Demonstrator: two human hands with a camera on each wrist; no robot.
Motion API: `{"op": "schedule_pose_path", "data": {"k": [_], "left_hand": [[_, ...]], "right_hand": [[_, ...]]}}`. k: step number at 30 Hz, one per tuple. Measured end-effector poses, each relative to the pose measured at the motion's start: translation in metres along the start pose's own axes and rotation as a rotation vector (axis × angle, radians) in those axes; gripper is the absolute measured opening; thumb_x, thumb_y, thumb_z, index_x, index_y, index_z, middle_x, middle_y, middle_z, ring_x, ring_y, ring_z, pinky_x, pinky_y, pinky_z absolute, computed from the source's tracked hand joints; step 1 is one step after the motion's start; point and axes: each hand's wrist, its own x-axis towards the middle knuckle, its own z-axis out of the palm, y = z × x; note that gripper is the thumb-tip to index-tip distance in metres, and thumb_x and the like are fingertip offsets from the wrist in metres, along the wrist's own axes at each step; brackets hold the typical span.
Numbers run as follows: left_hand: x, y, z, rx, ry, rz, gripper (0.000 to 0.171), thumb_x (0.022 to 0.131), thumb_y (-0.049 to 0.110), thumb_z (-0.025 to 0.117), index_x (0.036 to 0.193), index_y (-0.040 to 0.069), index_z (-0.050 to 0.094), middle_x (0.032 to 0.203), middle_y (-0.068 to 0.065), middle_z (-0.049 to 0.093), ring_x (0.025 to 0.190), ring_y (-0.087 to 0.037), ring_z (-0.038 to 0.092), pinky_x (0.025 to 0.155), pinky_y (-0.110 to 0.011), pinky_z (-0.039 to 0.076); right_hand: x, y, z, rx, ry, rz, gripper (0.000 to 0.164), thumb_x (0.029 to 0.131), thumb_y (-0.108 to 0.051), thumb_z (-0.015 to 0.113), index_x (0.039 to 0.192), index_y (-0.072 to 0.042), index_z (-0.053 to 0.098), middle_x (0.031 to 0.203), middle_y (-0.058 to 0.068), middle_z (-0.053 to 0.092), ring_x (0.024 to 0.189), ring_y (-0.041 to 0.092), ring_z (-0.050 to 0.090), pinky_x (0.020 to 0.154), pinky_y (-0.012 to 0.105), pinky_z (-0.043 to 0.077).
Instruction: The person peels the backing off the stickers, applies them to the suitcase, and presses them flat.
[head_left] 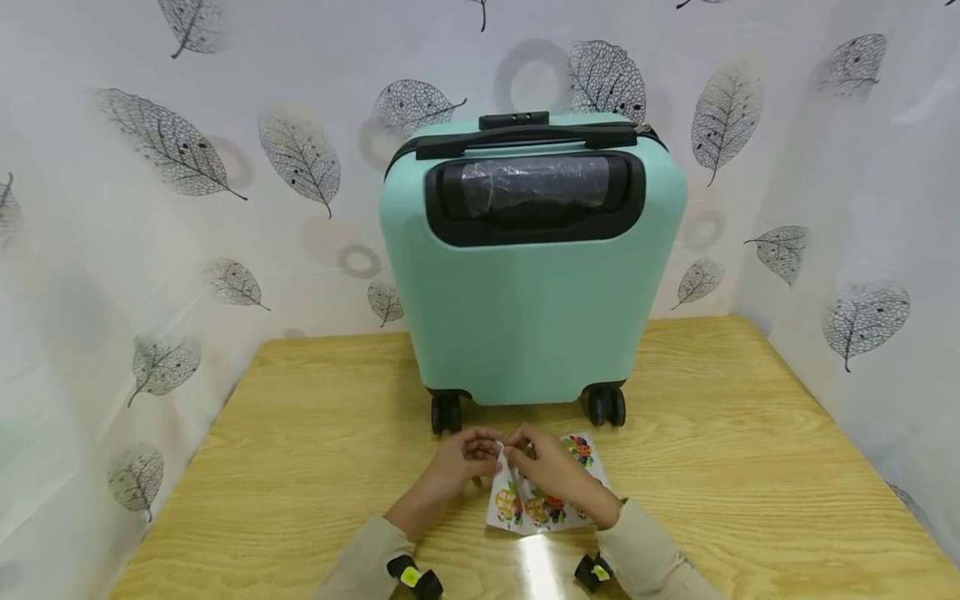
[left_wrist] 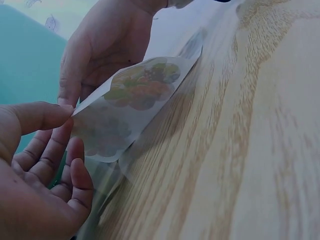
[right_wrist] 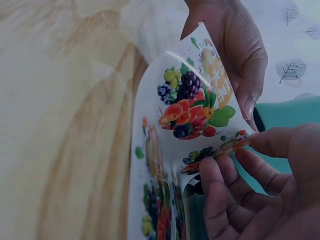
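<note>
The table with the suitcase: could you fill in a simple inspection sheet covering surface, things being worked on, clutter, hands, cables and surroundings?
Surface: wooden table, with a bright reflection near its front.
Job's things: fruit-printed sheet, bent, held at its edge.
Clutter: nothing seen besides a green suitcase standing upright behind the sheet.
Left hand: pinches the sheet's edge between thumb and finger.
Right hand: pinches the edge close beside the left.
Cables: nothing seen.
Surroundings: pale leaf-patterned backdrop behind and on both sides.
</note>
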Motion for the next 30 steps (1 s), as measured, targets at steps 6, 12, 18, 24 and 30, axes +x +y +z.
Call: {"op": "schedule_pose_path", "data": {"k": [6,12,18,24,30], "left_hand": [[0.0002,0.0001,-0.001,-0.012,-0.006,-0.015,0.044,0.084,0.0,0.067,0.126,-0.005,0.053,0.102,-0.004,0.063,0.087,-0.012,0.058,0.073,-0.023,0.048],[-0.0014,-0.0023,-0.0012,-0.006,0.001,-0.017,0.043,0.085,0.0,0.068,0.125,-0.006,0.053,0.101,-0.002,0.063,0.087,-0.011,0.059,0.075,-0.023,0.049],[-0.0013,-0.0036,-0.0026,0.0,0.003,0.003,0.043,0.084,-0.002,0.068,0.124,-0.008,0.053,0.095,-0.001,0.061,0.085,-0.01,0.058,0.074,-0.021,0.049],[-0.0018,-0.0032,-0.0033,-0.011,-0.01,-0.015,0.044,0.085,0.0,0.068,0.126,-0.006,0.053,0.097,0.0,0.061,0.087,-0.011,0.059,0.077,-0.022,0.05],[-0.0029,-0.0028,-0.0024,-0.03,-0.025,-0.017,0.045,0.086,0.002,0.068,0.127,-0.006,0.051,0.097,0.0,0.061,0.087,-0.011,0.059,0.076,-0.023,0.05]], "right_hand": [[0.0002,-0.0009,-0.0007,-0.012,0.008,-0.001,0.017,0.1,-0.017,0.05,0.107,-0.004,0.06,0.091,0.006,0.063,0.063,0.013,0.056,0.049,0.024,0.044],[-0.0002,0.0011,0.0012,-0.003,0.008,0.003,0.017,0.1,-0.018,0.051,0.105,-0.004,0.06,0.091,0.006,0.063,0.062,0.011,0.054,0.049,0.024,0.043],[-0.0008,-0.0004,-0.0005,-0.045,0.019,0.009,0.015,0.1,-0.017,0.051,0.101,-0.006,0.062,0.089,0.004,0.063,0.062,0.007,0.052,0.053,0.023,0.043],[-0.0002,0.0023,0.0005,-0.006,0.006,0.008,0.02,0.099,-0.025,0.055,0.101,-0.006,0.062,0.089,0.006,0.065,0.061,0.007,0.051,0.052,0.022,0.042],[0.0011,0.0031,0.0028,0.017,0.005,0.006,0.023,0.098,-0.026,0.057,0.1,-0.004,0.062,0.088,0.008,0.065,0.062,0.012,0.055,0.051,0.022,0.042]]}}
